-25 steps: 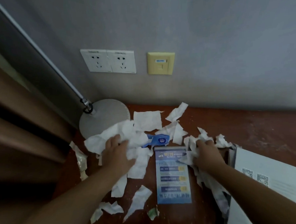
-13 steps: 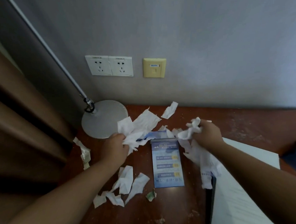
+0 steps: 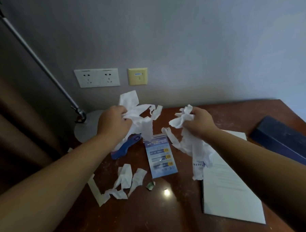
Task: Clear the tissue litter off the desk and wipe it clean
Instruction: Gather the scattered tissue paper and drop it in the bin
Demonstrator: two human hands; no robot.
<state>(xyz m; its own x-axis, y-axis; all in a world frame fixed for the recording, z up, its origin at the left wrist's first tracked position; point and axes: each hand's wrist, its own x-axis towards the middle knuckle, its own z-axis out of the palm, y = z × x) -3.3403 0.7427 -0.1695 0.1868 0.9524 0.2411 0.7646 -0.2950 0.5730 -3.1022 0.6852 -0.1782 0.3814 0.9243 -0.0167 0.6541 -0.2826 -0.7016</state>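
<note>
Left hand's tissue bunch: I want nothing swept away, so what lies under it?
A blue plastic tool lies on the desk below the tissue bunch in the left hand; tissue and wrist hide its far end. Hanging tissue also covers one corner of the blue leaflet.

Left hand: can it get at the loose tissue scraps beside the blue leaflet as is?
Reach probably yes, grab doubtful. Nothing covers the scraps on the desk, and they lie just nearer than the left hand. But it grips a tissue wad, so it is occupied.

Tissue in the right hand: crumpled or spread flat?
Crumpled: the right hand grips a bunched tissue wad, with loose strips hanging below it.
</note>
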